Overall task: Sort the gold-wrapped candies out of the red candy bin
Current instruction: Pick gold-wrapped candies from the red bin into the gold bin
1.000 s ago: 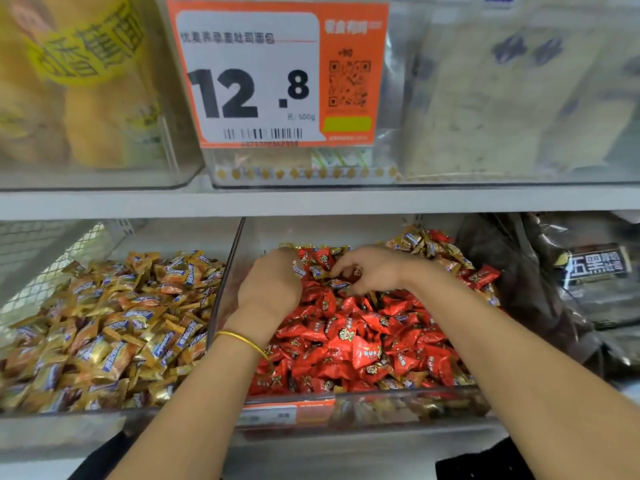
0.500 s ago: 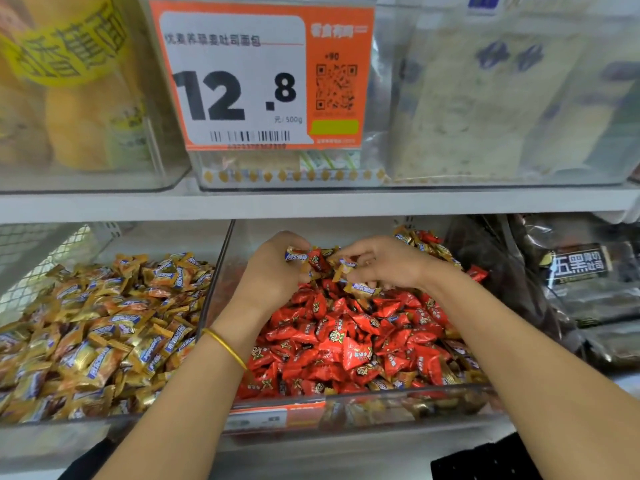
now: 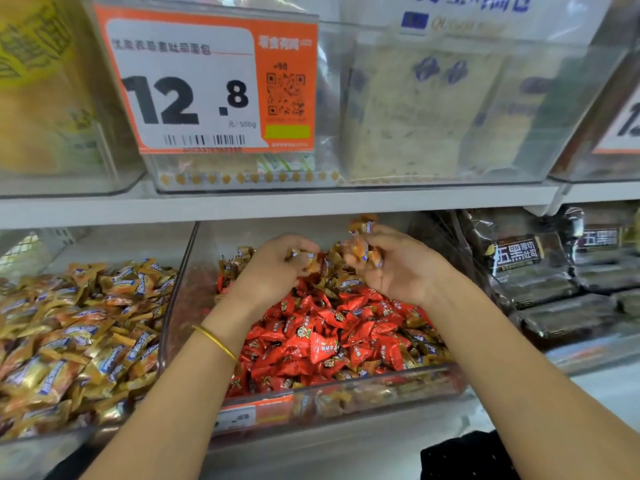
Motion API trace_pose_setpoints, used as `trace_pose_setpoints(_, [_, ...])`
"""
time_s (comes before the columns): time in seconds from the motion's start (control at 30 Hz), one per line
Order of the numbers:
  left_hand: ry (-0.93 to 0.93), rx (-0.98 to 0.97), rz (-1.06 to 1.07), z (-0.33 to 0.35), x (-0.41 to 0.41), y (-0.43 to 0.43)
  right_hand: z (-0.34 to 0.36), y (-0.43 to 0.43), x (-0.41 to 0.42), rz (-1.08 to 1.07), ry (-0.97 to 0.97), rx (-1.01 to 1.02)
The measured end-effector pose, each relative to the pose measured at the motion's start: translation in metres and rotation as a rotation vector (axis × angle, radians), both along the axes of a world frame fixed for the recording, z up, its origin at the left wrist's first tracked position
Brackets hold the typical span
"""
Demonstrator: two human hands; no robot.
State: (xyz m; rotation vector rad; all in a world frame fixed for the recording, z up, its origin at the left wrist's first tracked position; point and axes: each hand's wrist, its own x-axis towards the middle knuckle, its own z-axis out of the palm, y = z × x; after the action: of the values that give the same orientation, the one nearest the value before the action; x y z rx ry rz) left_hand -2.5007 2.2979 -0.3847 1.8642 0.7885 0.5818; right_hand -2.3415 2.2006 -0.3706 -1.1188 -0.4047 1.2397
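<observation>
Shelf board (image 3: 311, 202) is running left to right across the view. One orange price tag (image 3: 207, 84) reading 12.8 is hanging above it.

Two clear candy bins are sitting side by side below.
- The left bin (image 3: 166, 344) is holding a heap of gold wrappers only.
- The red candy bin (image 3: 346, 393) is holding a mound of red candies (image 3: 322, 341). Stray gold-wrapped candies (image 3: 239, 261) are lying along its far and right edges.

Dark flat packs (image 3: 554, 289) are stacking up to the right of the bins; their count is unclear.

Two bare hands are working over the far half of the red bin.
- Right hand (image 3: 398, 268): palm is turning up, and its fingers (image 3: 377, 237) are curling round a small clutch of gold candies (image 3: 360, 251). These are shiny amber twists with a blue-white label. One is poking above the fingertips. The exact number is not readable.
- Left hand (image 3: 273, 268): it is showing its back, and its fingers are pinching one gold candy (image 3: 304, 256) at the tips, just left of the right hand's clutch. One thin gold bangle (image 3: 214, 341) is sitting on its wrist.
</observation>
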Motion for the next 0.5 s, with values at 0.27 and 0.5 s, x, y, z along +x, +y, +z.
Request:
trace_pose_setpoints(0.27, [0.379,0.269,0.002,-0.005,-0.003,0.004,0.002,-0.001,-0.003,-0.007,0.431,-0.014])
trace_pose_setpoints(0.5, [0.675,0.370,-0.177,-0.003,-0.009,0.006,0.001,0.015,-0.011,0.058,0.304,-0.107])
